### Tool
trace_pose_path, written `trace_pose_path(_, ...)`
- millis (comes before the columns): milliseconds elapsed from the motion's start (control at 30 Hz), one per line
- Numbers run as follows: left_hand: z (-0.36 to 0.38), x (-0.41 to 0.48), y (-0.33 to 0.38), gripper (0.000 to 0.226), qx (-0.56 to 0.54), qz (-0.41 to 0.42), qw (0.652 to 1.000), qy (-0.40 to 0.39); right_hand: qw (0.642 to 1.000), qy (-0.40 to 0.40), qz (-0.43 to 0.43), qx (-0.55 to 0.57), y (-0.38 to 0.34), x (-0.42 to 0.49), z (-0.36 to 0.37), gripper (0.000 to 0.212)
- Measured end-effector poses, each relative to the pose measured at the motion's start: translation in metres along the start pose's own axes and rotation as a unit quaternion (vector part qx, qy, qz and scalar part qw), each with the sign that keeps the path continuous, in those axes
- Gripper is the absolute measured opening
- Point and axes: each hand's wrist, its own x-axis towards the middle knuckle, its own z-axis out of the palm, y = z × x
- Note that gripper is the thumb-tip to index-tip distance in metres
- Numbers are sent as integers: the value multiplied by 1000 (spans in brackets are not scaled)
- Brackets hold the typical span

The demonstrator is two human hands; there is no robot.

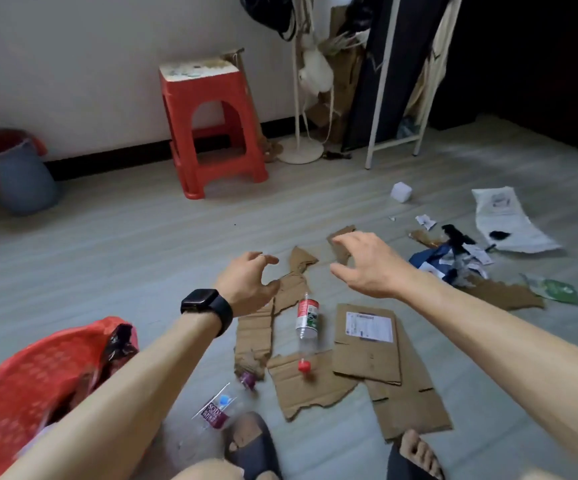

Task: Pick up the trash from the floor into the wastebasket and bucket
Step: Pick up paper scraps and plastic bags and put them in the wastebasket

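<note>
Torn cardboard pieces [367, 344] lie on the grey floor in front of me, with a clear plastic bottle [307, 317] with a red label and red cap between them. A second bottle with a purple label [215, 410] lies near my left foot. My left hand [251, 280], with a black watch on the wrist, hovers above a long cardboard strip [256, 327], fingers loosely curled and holding nothing. My right hand [363, 263] hovers over a small cardboard scrap [341, 242], also empty. The red mesh wastebasket [31, 375] stands at lower left. A grey-blue bucket [21, 178] stands by the far wall.
A red plastic stool [211, 129] stands by the wall. To the right lie a white paper bag [509, 220], a small white cube [401, 192], blue and black wrappers [453, 258] and a green packet [557, 289]. A white rack and stand [377, 133] fill the back corner.
</note>
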Motion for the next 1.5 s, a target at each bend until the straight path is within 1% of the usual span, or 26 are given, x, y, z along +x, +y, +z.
trace_pose_path(133, 34, 51, 71, 51, 12, 93, 995, -28, 986, 73, 118, 87, 84, -24, 4, 55)
trace_pose_path(233, 70, 88, 99, 53, 58, 126, 988, -71, 967, 88, 204, 121, 142, -37, 30, 52)
trace_pose_path(300, 104, 123, 110, 54, 79, 129, 983, -105, 956, 64, 255, 128, 189, -35, 55, 53)
trace_pose_path(367, 130, 143, 107, 55, 98, 120, 979, -132, 951, 24, 285, 117, 218, -33, 78, 59)
trace_pose_path(433, 165, 176, 101, 56, 116, 110, 975, -157, 944, -19, 313, 105, 252, -19, 103, 64)
trace_pose_path(500, 199, 216, 92, 57, 128, 95, 971, -179, 941, -40, 323, 95, 290, 7, 126, 68)
trace_pose_path(533, 219, 235, 87, 58, 131, 90, 969, -192, 939, -42, 329, 96, 309, 21, 140, 71)
trace_pose_path(567, 223, 246, 84, 59, 134, 86, 969, -190, 937, -24, 334, 99, 318, 32, 140, 74)
trace_pose_path(667, 268, 288, 70, 63, 127, 67, 966, -217, 922, 24, 369, 116, 359, 72, 164, 86)
trace_pose_path(767, 296, 321, 61, 65, 125, 66, 962, -235, 927, 53, 363, 81, 396, 113, 162, 109)
trace_pose_path(800, 301, 326, 60, 66, 130, 70, 960, -238, 927, 44, 365, 78, 410, 122, 160, 119)
trace_pose_path(867, 315, 350, 58, 64, 136, 79, 957, -243, 917, -2, 387, 100, 438, 147, 154, 137)
trace_pose_path(900, 322, 360, 57, 59, 142, 92, 957, -236, 912, -30, 395, 101, 448, 157, 153, 141)
trace_pose_path(933, 328, 365, 57, 50, 149, 104, 958, -222, 914, -61, 393, 84, 453, 163, 157, 141)
trace_pose_path(967, 332, 369, 56, 38, 154, 110, 961, -202, 920, -90, 379, 45, 451, 167, 164, 135)
trace_pose_path(1000, 336, 371, 55, 29, 156, 110, 964, -185, 930, -102, 353, 2, 445, 167, 175, 124)
trace_pose_path(1033, 340, 371, 55, 25, 161, 109, 966, -173, 941, -88, 326, -31, 434, 163, 188, 111)
trace_pose_path(1067, 341, 368, 55, 26, 167, 112, 966, -164, 950, -56, 304, -44, 420, 156, 202, 99)
trace_pose_path(1133, 345, 367, 53, 29, 168, 121, 965, -162, 956, -8, 291, -23, 402, 147, 223, 85)
trace_pose_path(1200, 346, 367, 50, 30, 157, 122, 967, -158, 955, 15, 295, -20, 397, 143, 232, 80)
trace_pose_path(1300, 345, 366, 49, 30, 134, 108, 975, -142, 957, 4, 284, -49, 392, 144, 232, 75)
trace_pose_path(1367, 339, 359, 52, 27, 84, 83, 984, -131, 957, -14, 286, -46, 388, 146, 231, 67)
trace_pose_path(1400, 334, 355, 52, 26, 58, 63, 989, -123, 956, -34, 289, -43, 385, 149, 228, 58)
trace_pose_path(1467, 323, 344, 48, 24, 31, 39, 994, -97, 950, -72, 304, -17, 381, 157, 217, 34)
trace_pose_path(1500, 311, 333, 43, 23, 24, 35, 996, -78, 945, -69, 318, 16, 374, 158, 209, 26)
